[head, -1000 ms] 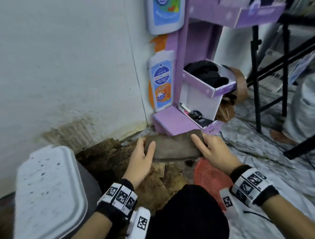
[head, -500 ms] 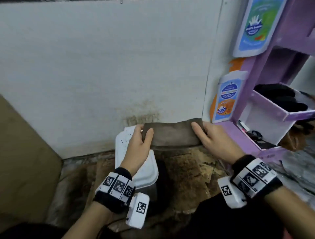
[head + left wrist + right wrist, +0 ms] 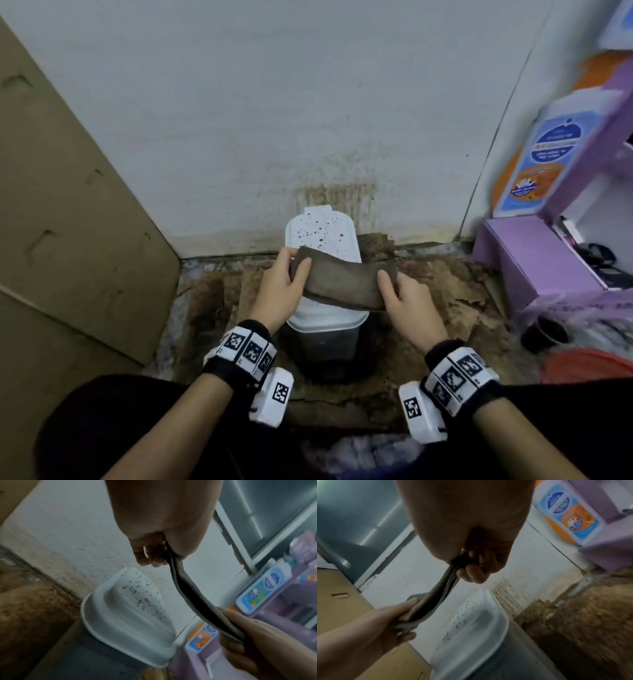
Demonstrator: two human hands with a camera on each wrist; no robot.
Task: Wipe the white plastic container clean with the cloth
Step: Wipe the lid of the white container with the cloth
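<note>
White wall [image 3: 274, 102] straight ahead, brown staining streaked low on it near the floor. Tan cardboard sheet [image 3: 68, 222] leaning along the left side, a few slots cut in its face. Torn, dirty brown cardboard scraps [image 3: 438, 301] spread across the floor. Purple display stand [image 3: 534, 263] off to the right, printed bottle cut-out [image 3: 544, 161] in blue and orange fixed to its side. Small dark cup [image 3: 544, 334] down by the stand's base, orange-red round thing [image 3: 589, 366] just beside it at the right edge.
</note>
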